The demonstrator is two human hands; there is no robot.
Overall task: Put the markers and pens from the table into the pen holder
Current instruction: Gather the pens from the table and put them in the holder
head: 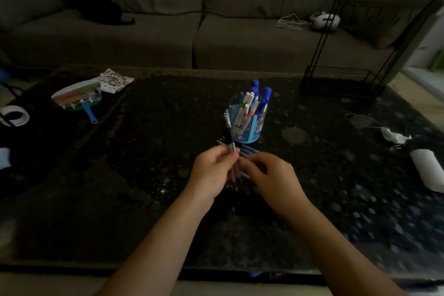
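Observation:
A blue see-through pen holder (247, 125) stands at the middle of the dark table (144, 151). White markers and blue-capped markers stick out of its top. Just in front of it, my left hand (212, 170) is shut on a bunch of pens (229, 134) that point up toward the holder's left side. My right hand (269, 173) is beside it, fingers curled over several pens (247, 151) lying on the table; its fingertips are hidden, so its grip is unclear.
A hand fan (77, 97) and a sticker sheet (115, 79) lie at the far left, a tape roll (14, 115) at the left edge. A black wire rack (343, 79) stands at the back right. White paper (427, 170) and crumpled tissue (394, 137) lie on the right. A sofa runs behind.

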